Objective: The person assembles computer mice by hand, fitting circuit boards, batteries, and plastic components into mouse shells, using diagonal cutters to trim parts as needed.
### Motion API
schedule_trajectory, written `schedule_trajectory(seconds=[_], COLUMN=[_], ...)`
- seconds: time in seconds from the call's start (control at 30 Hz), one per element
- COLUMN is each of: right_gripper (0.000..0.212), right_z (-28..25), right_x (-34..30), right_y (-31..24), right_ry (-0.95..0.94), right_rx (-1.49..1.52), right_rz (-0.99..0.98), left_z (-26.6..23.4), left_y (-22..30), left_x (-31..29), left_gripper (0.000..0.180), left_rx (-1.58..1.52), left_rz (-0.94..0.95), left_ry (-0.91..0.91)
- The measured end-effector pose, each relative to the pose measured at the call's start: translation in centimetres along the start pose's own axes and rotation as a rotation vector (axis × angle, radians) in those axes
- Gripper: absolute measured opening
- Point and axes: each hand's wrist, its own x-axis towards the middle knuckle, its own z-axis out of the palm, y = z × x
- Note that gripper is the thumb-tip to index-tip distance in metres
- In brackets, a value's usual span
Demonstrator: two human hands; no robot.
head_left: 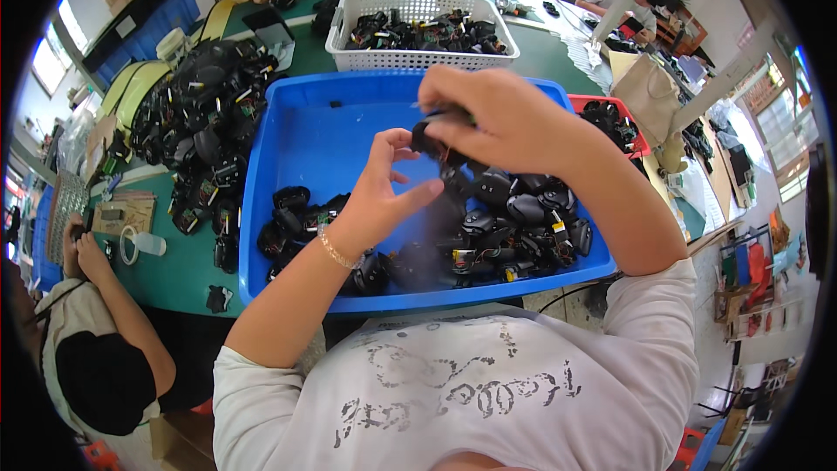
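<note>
My right hand [501, 113] is raised over a blue tray [301, 92], its fingers closed round a black computer mouse part [425, 138] with thin wires, partly hidden and smeared by motion. Beside it, my left hand [384, 201] has its thumb and fingers spread, with nothing visible in its grasp; its fingertips are close to the held part. A blurred dark shape [443, 209] shows just below the two hands, too smeared to make out. Black computer mice [527, 209] with wires and small coloured bits lie heaped in the tray's near half and right side.
Beyond the tray stands a white perforated basket [427, 59] of similar black parts. A red basket [643, 135] sits at the right. Black mouse parts are piled [205, 113] on the green table [174, 275] at left. Another person's hands [83, 249] work at far left; two people sit across.
</note>
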Motion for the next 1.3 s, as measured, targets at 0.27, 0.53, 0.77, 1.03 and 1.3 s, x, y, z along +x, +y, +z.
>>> schedule_trajectory(seconds=[0.27, 0.53, 0.77, 1.03, 1.3], right_gripper=[0.025, 0.026, 0.021, 0.043, 0.021], right_z=[1.8, 2.9, 1.8, 3.9, 7.0], right_x=[0.5, -0.1, 0.1, -1.3, -5.1], right_y=[-0.7, -0.6, -0.9, 1.5, 1.9], right_ry=[-0.146, -0.266, -0.719, -0.199, 0.173], right_rx=[-0.359, -0.444, 0.167, 0.420, 0.621], right_rz=[-0.259, -0.287, -0.064, 0.101, 0.312], left_z=[0.0, 0.4, 1.2, 1.7, 0.6], left_y=[1.7, 1.7, 0.6, 2.8, 2.1], left_x=[-0.6, -1.0, -1.9, -1.2, -1.9], left_gripper=[0.030, 0.021, 0.031, 0.041, 0.031], left_rx=[-0.563, -0.309, -0.287, -0.531, -0.850], left_rz=[-0.259, -0.192, -0.213, -0.308, -0.328], left_ry=[-0.179, 0.058, -0.198, -0.301, -0.030])
